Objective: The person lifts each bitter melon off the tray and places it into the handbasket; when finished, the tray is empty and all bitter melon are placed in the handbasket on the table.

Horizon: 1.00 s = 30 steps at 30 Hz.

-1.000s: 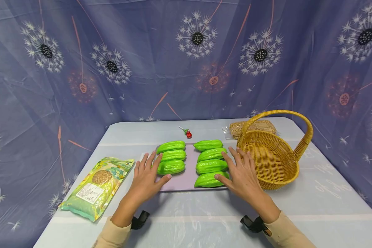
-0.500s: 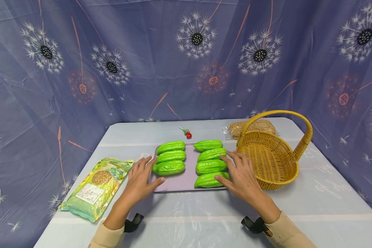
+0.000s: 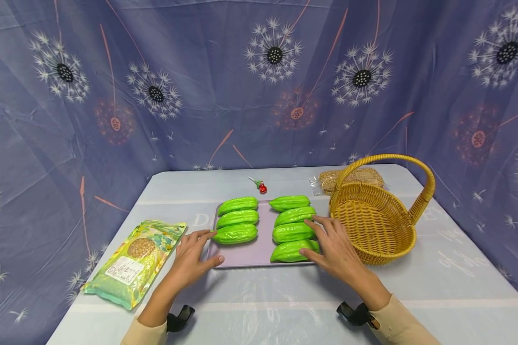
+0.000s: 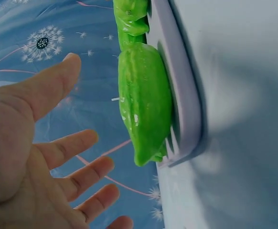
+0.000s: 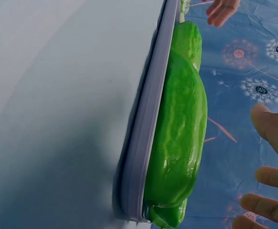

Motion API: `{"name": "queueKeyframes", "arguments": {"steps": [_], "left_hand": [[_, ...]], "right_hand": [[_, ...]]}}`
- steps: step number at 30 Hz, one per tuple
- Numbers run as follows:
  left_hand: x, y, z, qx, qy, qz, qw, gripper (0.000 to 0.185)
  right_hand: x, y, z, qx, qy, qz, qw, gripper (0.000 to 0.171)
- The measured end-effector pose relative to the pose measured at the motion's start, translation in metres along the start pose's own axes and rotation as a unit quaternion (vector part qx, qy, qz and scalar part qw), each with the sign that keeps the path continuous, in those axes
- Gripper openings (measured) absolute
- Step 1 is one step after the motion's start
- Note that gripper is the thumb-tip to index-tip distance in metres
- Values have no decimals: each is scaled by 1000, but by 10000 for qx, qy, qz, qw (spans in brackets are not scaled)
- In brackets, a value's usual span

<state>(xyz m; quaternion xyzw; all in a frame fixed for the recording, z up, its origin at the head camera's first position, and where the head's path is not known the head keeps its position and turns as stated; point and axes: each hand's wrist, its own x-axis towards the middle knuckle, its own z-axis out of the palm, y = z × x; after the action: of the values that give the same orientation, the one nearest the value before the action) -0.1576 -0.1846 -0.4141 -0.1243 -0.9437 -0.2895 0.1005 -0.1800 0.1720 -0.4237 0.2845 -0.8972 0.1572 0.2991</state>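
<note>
In the head view a pale purple tray [image 3: 265, 256] holds two columns of glossy green bitter gourds, several on the right and 3 on the left. My left hand [image 3: 190, 258] is over the tray's left edge, fingers spread, close to the front left bitter gourd [image 3: 236, 234]. In the left wrist view, a gap separates that hand [image 4: 34, 157] from the gourd. My right hand [image 3: 338, 247] hovers above the right ends of the right column, near the front right bitter gourd [image 3: 291, 251]. The right wrist view has its fingers [image 5: 268, 210] extended and holding nothing.
A yellow-green bag of beans or grain [image 3: 135, 261] lies left of the tray. To the right stands a yellow wicker basket [image 3: 377, 225] with a tall handle; a clear pack of grain [image 3: 328, 181] lies behind it. Beyond the tray is a small red-and-green item on a stick [image 3: 262, 187].
My left hand has moved left and toward me, off the left gourds. The front left gourd and the tray's left edge show more now. My right hand has barely shifted.
</note>
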Motion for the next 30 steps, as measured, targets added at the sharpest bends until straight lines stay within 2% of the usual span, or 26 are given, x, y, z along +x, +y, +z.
{"name": "queueKeyframes", "arguments": {"steps": [9, 20, 30], "left_hand": [[-5, -11, 3, -170, -159, -110, 9997, 59], [-3, -25, 3, -538, -640, -602, 9947, 54], [0, -35, 8, -657, -794, -687, 9923, 50]], "right_hand": [[-3, 1, 3, 192, -242, 108, 9995, 71], [-5, 2, 5, 431, -438, 141, 9980, 70], [-5, 2, 5, 512, -795, 414, 9947, 67]]}}
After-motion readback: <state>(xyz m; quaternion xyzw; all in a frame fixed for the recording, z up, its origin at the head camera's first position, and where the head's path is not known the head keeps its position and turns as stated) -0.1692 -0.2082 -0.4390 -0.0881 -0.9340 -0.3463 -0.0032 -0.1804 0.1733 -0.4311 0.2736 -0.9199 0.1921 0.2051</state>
